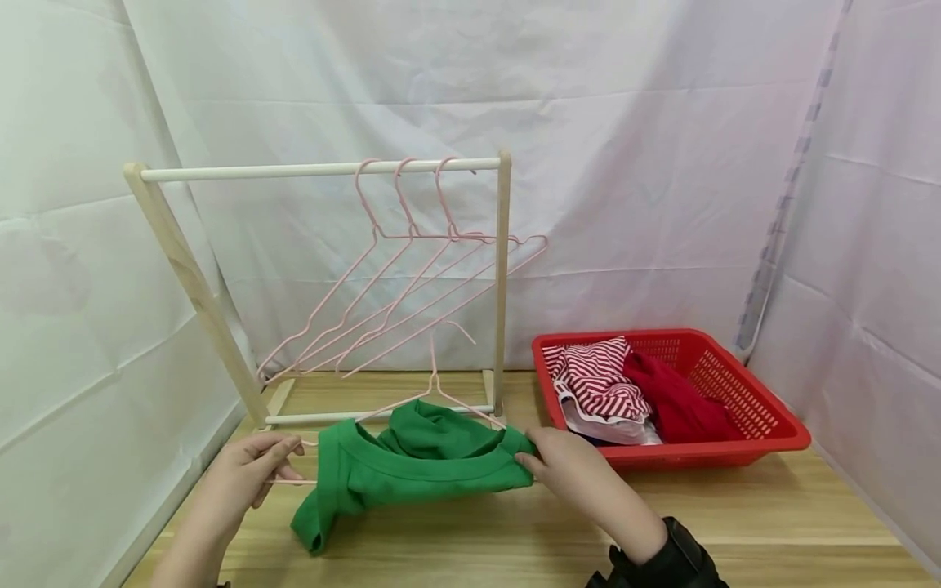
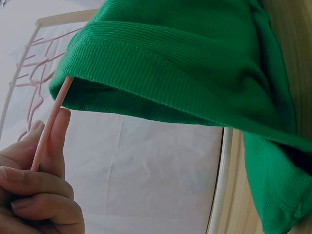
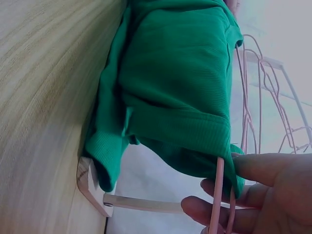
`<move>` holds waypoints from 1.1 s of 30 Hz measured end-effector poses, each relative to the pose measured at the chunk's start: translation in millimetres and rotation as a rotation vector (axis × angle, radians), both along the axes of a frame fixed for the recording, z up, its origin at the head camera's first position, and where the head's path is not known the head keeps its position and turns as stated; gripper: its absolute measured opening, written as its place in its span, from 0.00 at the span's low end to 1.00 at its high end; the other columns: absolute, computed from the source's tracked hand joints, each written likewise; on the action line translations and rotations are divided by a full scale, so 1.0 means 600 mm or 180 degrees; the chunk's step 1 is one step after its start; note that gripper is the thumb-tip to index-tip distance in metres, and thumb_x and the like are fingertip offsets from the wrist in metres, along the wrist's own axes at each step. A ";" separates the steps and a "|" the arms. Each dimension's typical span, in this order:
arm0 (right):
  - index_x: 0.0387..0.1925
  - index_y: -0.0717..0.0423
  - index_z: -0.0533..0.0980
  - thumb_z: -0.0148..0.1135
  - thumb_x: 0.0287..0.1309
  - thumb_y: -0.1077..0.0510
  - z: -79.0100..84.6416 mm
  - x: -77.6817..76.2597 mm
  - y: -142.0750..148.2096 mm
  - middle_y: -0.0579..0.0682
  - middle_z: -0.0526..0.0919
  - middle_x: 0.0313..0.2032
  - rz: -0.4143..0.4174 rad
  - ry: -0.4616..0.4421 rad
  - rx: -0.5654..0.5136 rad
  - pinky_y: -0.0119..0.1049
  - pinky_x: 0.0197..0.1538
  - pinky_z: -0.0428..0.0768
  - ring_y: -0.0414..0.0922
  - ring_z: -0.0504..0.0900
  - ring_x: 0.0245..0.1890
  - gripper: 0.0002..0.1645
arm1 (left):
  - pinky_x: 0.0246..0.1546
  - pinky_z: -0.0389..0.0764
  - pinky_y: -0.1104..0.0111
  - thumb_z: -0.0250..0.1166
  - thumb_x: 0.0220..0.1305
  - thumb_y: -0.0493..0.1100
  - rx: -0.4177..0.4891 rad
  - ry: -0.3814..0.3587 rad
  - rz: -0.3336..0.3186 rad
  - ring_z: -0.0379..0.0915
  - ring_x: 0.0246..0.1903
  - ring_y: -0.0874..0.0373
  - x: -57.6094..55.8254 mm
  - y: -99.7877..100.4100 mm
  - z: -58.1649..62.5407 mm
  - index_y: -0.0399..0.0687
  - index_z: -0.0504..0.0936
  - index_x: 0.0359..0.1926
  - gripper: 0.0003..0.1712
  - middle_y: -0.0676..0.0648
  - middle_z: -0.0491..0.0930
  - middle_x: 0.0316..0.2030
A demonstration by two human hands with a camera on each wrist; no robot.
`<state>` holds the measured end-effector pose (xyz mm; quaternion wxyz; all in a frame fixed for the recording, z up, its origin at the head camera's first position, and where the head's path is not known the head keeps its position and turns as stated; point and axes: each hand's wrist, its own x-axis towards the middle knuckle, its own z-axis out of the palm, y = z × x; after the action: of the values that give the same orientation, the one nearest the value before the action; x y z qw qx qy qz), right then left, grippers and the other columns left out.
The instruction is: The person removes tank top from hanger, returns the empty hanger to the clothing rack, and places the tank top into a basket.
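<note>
A green ribbed top (image 1: 434, 474) hangs over a pink wire hanger (image 1: 434, 377), whose neck and hook rise through the neckline. My left hand (image 1: 253, 469) grips the hanger's left end, which sticks out past the top's edge; in the left wrist view the pink wire (image 2: 51, 122) runs between thumb and fingers. On the other side, my right hand (image 1: 566, 465) pinches the top's right shoulder edge. The right wrist view shows the thumb on the green cloth (image 3: 236, 183) and pink wire (image 3: 217, 195) coming out of the opening beside the fingers.
Behind the top stands a clothes rack with a white rail (image 1: 257, 172) and wooden legs (image 1: 503, 286). Several pink hangers (image 1: 400, 237) hang at its right end. A red basket (image 1: 735, 453) on the right holds a red-and-white striped garment (image 1: 599, 380) and dark red cloth (image 1: 684, 400).
</note>
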<state>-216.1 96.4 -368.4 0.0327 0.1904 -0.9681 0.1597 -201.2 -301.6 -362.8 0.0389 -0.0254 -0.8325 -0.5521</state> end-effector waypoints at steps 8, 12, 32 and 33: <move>0.23 0.46 0.67 0.56 0.58 0.50 0.004 -0.001 0.005 0.39 0.65 0.16 -0.0192 0.0226 -0.0077 0.35 0.27 0.65 0.39 0.66 0.22 0.12 | 0.10 0.67 0.67 0.54 0.64 0.47 0.0090 0.0189 -0.0070 0.61 0.08 0.62 -0.004 0.015 0.001 0.37 0.78 0.36 0.16 0.45 0.79 0.21; 0.22 0.48 0.68 0.57 0.58 0.53 0.014 -0.003 0.006 0.40 0.64 0.16 -0.0307 0.0373 -0.0182 0.36 0.27 0.65 0.40 0.65 0.21 0.11 | 0.14 0.72 0.65 0.53 0.65 0.46 0.0198 0.0337 -0.0210 0.68 0.11 0.57 -0.002 0.024 0.004 0.35 0.77 0.38 0.17 0.44 0.79 0.26; 0.31 0.47 0.74 0.55 0.60 0.55 0.053 0.000 -0.007 0.38 0.69 0.21 -0.0274 0.1105 -0.1032 0.34 0.30 0.68 0.39 0.67 0.24 0.03 | 0.34 0.78 0.59 0.48 0.68 0.44 0.0329 0.0285 -0.1242 0.79 0.33 0.51 -0.005 0.091 0.016 0.35 0.69 0.57 0.22 0.36 0.76 0.42; 0.31 0.47 0.74 0.54 0.60 0.55 0.055 0.000 -0.008 0.38 0.69 0.22 -0.0270 0.1119 -0.1036 0.34 0.30 0.68 0.39 0.67 0.25 0.03 | 0.35 0.78 0.60 0.49 0.67 0.46 0.0292 0.0243 -0.1226 0.79 0.34 0.52 -0.005 0.094 0.016 0.37 0.68 0.58 0.23 0.36 0.75 0.44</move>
<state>-216.0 91.4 -335.7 0.2375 0.1667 -0.9162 0.2765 -204.4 -245.1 -353.1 -0.0347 -0.2032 -0.7841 -0.5853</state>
